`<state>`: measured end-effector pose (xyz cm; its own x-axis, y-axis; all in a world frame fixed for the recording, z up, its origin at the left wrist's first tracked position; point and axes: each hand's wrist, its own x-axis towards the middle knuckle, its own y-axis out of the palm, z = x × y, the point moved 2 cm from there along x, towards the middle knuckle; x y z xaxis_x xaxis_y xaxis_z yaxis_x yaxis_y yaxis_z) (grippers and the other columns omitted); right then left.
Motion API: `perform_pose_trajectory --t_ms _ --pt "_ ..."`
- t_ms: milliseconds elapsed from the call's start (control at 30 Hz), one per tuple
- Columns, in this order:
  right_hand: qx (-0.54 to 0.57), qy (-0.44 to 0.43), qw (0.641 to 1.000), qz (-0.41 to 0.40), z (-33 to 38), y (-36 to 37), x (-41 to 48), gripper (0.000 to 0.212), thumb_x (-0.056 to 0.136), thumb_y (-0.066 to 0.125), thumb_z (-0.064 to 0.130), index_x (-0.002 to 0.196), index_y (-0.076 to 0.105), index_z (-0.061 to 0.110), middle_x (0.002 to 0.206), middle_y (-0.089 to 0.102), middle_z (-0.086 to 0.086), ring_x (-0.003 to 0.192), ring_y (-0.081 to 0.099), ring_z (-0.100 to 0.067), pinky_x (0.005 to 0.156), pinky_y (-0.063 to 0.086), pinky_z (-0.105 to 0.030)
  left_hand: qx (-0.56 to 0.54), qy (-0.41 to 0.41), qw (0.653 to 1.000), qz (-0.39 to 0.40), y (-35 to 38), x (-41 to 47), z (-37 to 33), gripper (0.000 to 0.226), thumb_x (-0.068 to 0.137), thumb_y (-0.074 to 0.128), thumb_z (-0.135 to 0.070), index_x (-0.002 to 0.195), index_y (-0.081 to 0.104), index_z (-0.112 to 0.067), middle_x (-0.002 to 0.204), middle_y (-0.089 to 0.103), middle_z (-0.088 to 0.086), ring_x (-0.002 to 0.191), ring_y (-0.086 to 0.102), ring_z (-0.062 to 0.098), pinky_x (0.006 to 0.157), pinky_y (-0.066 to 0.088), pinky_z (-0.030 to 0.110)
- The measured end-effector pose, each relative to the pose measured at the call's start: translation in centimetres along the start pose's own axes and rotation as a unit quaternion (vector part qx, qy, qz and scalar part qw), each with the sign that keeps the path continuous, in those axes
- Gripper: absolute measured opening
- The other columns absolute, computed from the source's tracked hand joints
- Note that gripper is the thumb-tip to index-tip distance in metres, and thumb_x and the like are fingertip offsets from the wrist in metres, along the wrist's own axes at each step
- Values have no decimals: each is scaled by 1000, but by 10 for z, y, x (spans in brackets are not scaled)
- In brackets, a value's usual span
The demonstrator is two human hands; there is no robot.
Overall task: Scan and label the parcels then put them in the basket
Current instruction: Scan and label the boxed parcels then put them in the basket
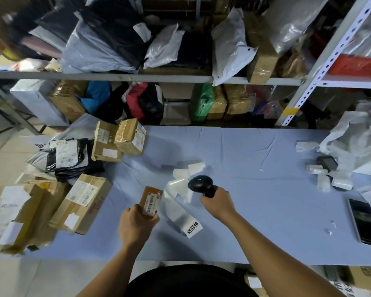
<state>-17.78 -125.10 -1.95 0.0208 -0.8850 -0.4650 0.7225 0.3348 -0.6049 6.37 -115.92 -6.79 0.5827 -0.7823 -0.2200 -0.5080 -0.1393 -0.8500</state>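
Left hand (pixel 137 224): grip curled round small parcel (pixel 150 201); barcode sticker print unreadable.
Right hand (pixel 217 203): grip wrapped round black scanner (pixel 201 185).
Label strip (pixel 192 229) on bench (pixel 266 211): reads "退回件".

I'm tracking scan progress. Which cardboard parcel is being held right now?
The small brown box gripped by the left hand, near the scanner in the right hand; the others rest on the table or shelves.

A black top (pixel 186 281) covers the torso, and both arms are bare down to the left hand (pixel 135 224) and right hand (pixel 217 203).
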Motion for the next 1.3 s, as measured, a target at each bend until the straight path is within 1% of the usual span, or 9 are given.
perform_pose_trajectory --t_ms 67,200,433,600,867,1000,1133,1233,1300 --pt "12 -24 1000 3 19 3 -7 9 77 63 31 73 59 23 71 62 3 59 56 -18 51 41 -25 8 4 1000 -21 -2 2 -3 53 62 84 -49 100 65 -17 87 53 0 74 55 18 51 41 23" --pt "-72 -81 994 6 35 11 -22 24 74 65 42 61 53 26 63 61 6 67 63 -21 56 44 -25 26 33 998 -46 0 7 1 61 60 83 -48 110 66 -17 90 49 2 84 51 22 64 50 33" --pt "-134 -92 987 20 33 17 -39 19 76 64 37 66 56 23 67 64 2 64 62 -19 55 45 -27 30 39 997 -66 -2 12 9 66 56 83 -48 113 67 -17 90 51 4 86 51 24 64 49 31" --pt "-129 -92 987 12 31 15 -45 17 76 65 34 70 59 19 63 63 2 61 61 -17 51 39 -24 42 32 996 -75 -2 11 10 72 56 83 -49 120 65 -19 92 49 3 89 47 22 67 50 32" --pt "-132 -89 987 5 28 10 -51 15 78 64 34 72 60 21 66 64 3 63 62 -16 52 41 -24 34 15 997 -72 0 12 12 73 59 84 -51 122 63 -20 92 46 2 90 45 20 67 50 32" --pt "-92 -75 993 -10 14 7 -43 9 82 63 34 85 61 26 74 65 6 68 61 -14 56 43 -25 -22 -27 999 -37 1 10 12 57 61 80 -55 107 64 -25 88 46 -4 84 51 15 64 54 31" --pt "-28 -31 999 3 -19 9 -20 13 93 54 23 104 53 16 89 63 -4 77 59 -18 62 43 -30 -80 -47 996 11 9 8 16 50 63 78 -59 100 64 -28 92 58 -4 79 60 11 57 56 26" --pt "-58 7 998 -8 -53 16 -4 31 93 57 22 120 47 10 111 57 -9 100 57 -25 82 51 -42 -97 -58 993 32 15 5 21 50 64 77 -59 99 63 -27 96 64 -4 80 63 11 58 57 27" --pt "-95 25 995 -6 -74 23 2 38 92 59 21 125 44 9 120 53 -10 110 52 -28 91 50 -48 -94 -65 993 43 17 3 21 48 66 79 -56 99 63 -26 96 65 -4 79 63 10 52 51 21"
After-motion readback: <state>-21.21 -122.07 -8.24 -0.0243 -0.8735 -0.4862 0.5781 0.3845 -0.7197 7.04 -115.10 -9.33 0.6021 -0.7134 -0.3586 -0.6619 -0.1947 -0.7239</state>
